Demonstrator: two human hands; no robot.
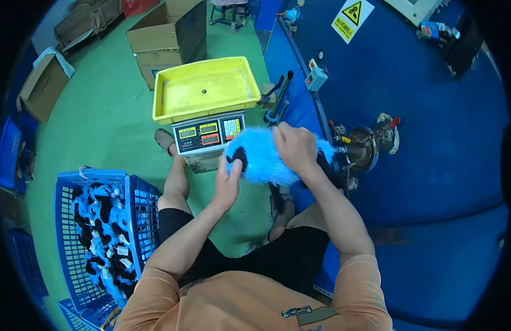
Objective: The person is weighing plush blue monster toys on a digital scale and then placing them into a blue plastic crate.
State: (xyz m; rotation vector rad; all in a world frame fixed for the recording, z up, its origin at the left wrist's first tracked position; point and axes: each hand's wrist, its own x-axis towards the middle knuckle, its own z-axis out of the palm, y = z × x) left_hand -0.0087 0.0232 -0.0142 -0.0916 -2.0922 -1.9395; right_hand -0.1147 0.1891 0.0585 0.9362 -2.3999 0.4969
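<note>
A bright blue furry plush piece (261,157) with a black patch is held up in front of me, between my two hands. My left hand (228,181) pinches its left end at the black patch, thumb on top. My right hand (295,148) is closed over the right part of the fur from above. The plush's right end reaches toward a metal nozzle fitting (361,149) on the blue machine; whether it touches the nozzle I cannot make out. Down to my left, a blue plastic basket (128,220) holds several blue and black plush pieces (104,237) with white tags.
A digital scale (208,135) bearing a yellow tray (206,91) stands just beyond the plush. The blue machine wall (426,165) fills the right side, with a small switch box (316,78) and red-handled fitting (395,122). Cardboard boxes (167,47) stand farther back on the green floor.
</note>
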